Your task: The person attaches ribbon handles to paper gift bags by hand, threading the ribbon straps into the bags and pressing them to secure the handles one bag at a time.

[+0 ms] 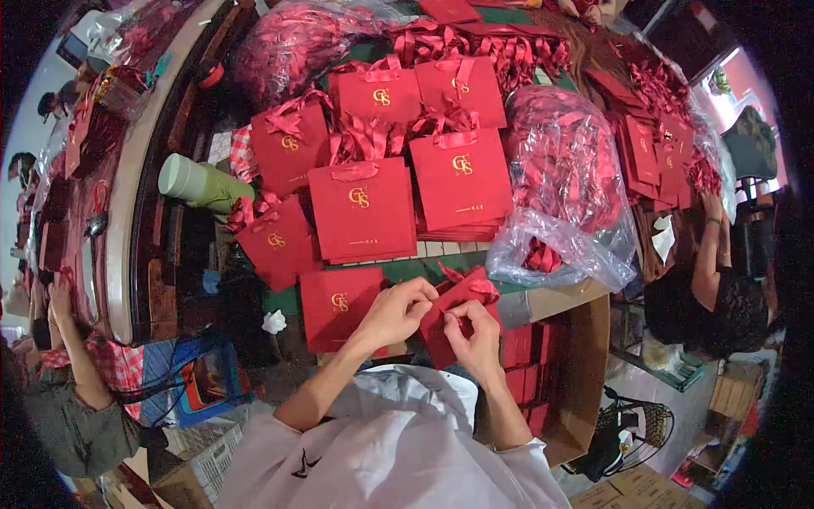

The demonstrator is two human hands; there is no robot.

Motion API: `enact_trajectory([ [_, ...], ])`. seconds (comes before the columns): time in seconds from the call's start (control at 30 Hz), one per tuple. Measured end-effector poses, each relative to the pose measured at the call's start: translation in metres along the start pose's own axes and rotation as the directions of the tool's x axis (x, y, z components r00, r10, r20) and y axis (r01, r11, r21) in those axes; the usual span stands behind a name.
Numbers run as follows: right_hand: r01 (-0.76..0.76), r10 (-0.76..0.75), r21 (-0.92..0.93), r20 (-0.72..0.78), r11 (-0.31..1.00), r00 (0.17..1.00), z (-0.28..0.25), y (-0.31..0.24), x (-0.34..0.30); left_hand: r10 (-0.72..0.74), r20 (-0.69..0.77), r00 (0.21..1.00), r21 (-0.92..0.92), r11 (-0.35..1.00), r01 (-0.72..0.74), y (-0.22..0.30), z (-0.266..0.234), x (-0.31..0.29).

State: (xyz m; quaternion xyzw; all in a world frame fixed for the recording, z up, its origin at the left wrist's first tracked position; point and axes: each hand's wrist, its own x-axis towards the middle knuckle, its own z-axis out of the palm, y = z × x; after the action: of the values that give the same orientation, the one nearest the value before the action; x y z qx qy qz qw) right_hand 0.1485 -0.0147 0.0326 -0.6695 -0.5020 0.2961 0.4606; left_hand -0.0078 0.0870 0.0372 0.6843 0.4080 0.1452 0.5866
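A red paper gift bag (436,341) with a red ribbon handle (482,288) is tilted in front of me at the table's near edge. My left hand (395,312) has its thumb and fingers pinched together at the bag's upper left side. On the bag's face, my right hand (476,338) is closed with its thumb and forefinger pinched; what lies between the fingertips is too small to make out. Beside my left wrist lies another red gift bag (335,297) with a gold mark. Farther back stands a stack of red gift bags (360,212).
A clear plastic bag (564,161) bulges with red ribbons at the right, and another ribbon-filled plastic bag (288,51) sits far left. A cardboard box (585,373) of red bags stands by my right side. A greenish roll (199,182) juts out left. People work on both sides.
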Motion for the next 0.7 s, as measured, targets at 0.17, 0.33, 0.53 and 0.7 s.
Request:
enact_trajectory([
  [0.17, -0.001, 0.001, -0.018, -0.004, 1.0, 1.0, -0.001, -0.003, 0.0, 0.046, -0.001, 0.999, -0.015, 0.999, -0.046, 0.003, 0.0, -0.001],
  [0.33, 0.06, -0.058, -0.116, 0.017, 0.991, 0.998, -0.003, -0.005, 0.0, 0.053, 0.004, 0.999, 0.036, 0.998, -0.053, 0.012, 0.001, -0.005],
  [0.53, 0.088, -0.075, -0.333, 0.052, 0.939, 0.996, -0.001, -0.025, 0.007, 0.19, -0.127, 0.974, 0.232, 0.96, -0.157, 0.02, 0.017, -0.014],
  [0.7, 0.053, -0.044, -0.28, 0.04, 0.959, 0.998, 0.0, -0.022, 0.009, 0.292, -0.226, 0.929, 0.291, 0.931, -0.222, 0.02, 0.023, -0.016],
])
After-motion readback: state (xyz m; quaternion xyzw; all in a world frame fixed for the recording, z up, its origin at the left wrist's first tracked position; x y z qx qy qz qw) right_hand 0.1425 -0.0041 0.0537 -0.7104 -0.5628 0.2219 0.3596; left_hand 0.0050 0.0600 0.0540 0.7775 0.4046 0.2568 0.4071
